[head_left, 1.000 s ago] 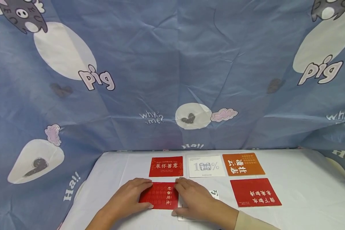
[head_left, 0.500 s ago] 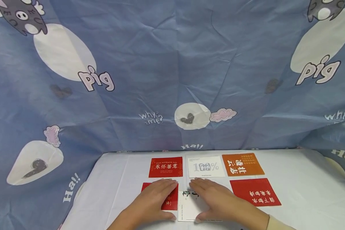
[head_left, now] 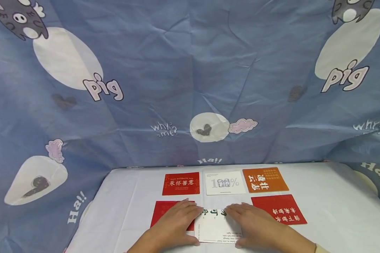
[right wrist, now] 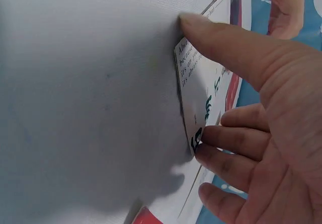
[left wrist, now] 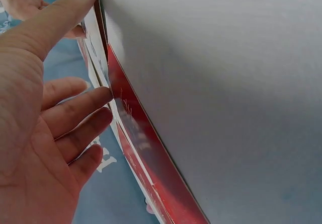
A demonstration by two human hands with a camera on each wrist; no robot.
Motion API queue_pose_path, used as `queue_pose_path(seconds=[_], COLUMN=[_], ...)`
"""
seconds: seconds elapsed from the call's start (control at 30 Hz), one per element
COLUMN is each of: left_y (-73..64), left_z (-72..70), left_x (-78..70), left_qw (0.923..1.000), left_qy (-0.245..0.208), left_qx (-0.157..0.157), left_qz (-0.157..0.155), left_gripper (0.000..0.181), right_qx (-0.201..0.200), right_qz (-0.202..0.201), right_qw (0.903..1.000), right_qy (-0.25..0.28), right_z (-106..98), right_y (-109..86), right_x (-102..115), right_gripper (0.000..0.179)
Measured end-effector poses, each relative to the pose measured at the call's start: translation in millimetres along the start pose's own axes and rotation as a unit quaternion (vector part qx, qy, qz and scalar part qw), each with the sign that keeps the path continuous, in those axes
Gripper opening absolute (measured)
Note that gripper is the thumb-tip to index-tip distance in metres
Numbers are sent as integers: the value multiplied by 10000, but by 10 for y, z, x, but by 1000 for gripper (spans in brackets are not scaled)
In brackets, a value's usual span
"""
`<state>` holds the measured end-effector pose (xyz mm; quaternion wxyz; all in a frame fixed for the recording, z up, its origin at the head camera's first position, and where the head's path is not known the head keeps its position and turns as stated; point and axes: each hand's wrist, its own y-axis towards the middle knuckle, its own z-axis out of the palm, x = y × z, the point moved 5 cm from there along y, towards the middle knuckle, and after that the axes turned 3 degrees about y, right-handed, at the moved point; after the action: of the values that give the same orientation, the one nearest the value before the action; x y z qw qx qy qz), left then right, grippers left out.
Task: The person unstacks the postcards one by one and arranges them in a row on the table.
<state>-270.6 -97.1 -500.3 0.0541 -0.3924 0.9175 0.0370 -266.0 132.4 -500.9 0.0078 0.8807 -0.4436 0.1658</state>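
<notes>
On the white tabletop, a white card (head_left: 216, 228) with dark green characters lies between both hands in the head view. My left hand (head_left: 177, 223) is at its left edge, thumb at the near corner and fingers at the far one. At the right edge my right hand (head_left: 256, 225) stands the same way; in the right wrist view its fingertips touch the white card (right wrist: 193, 83). Neither hand curls around it. Partly beneath my left hand lies a red card (head_left: 161, 212), also seen as a red card (left wrist: 133, 108) in the left wrist view.
Behind lies a row: a red card (head_left: 181, 189), a white Good Luck card (head_left: 226, 188) and an orange card (head_left: 273, 179). Another red card (head_left: 278, 207) is right of my right hand, partly covered. A blue printed cloth (head_left: 164, 88) hangs behind the white table (head_left: 329, 196).
Both hands have moved right from the sides of the near left red card to those of the white card. That white card, mostly covered before, now shows most of its face.
</notes>
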Motion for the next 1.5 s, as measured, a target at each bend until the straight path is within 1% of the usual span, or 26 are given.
queue_pose_path(seconds=[0.1,0.2,0.27,0.37,0.53,0.67,0.77,0.83,0.9,0.97,1.2,1.4,1.5], left_y=[17,33,37,28,3,1,8,18,41,73,228,319,334], left_z=[28,49,51,45,13,-14,-40,-65,-94,-117,-117,-121,-162], left_x=[8,19,24,24,16,12,4,0,-4,-4,9,-4,-20], left_qw=[9999,9994,9989,9985,9988,9987,9990,9990,9988,9987,9979,9976,9976], left_qy=[-79,-177,-229,-246,-293,-321,-318,-342,-378,-394,-487,-535,-539], left_qx=[43,168,230,254,121,99,74,25,-13,-45,-18,31,28], left_qz=[-74,-241,-348,-415,-372,-372,-321,-299,-306,-325,-426,-449,-443], left_gripper=[91,93,95,96,95,95,92,90,90,90,92,95,94], right_qx=[14,23,13,-43,-189,-270,-305,-306,-325,-384,-829,-978,-999], right_qz=[86,108,116,72,-31,-96,-52,47,150,182,-32,-32,-14], right_qw=[9999,9998,9997,9994,9991,9989,9984,9980,9976,9977,9962,9949,9947], right_qy=[101,160,222,321,386,378,466,545,597,529,255,240,250], right_z=[5,6,10,21,37,28,5,-23,-62,-110,-226,-255,-297], right_y=[2,-5,-11,-21,-33,-47,-61,-73,-87,-100,-112,-121,-139], right_x=[-19,-26,-26,-28,-40,-49,-54,-62,-75,-92,-181,-254,-256], right_gripper=[91,89,89,91,94,92,91,90,89,89,84,84,84])
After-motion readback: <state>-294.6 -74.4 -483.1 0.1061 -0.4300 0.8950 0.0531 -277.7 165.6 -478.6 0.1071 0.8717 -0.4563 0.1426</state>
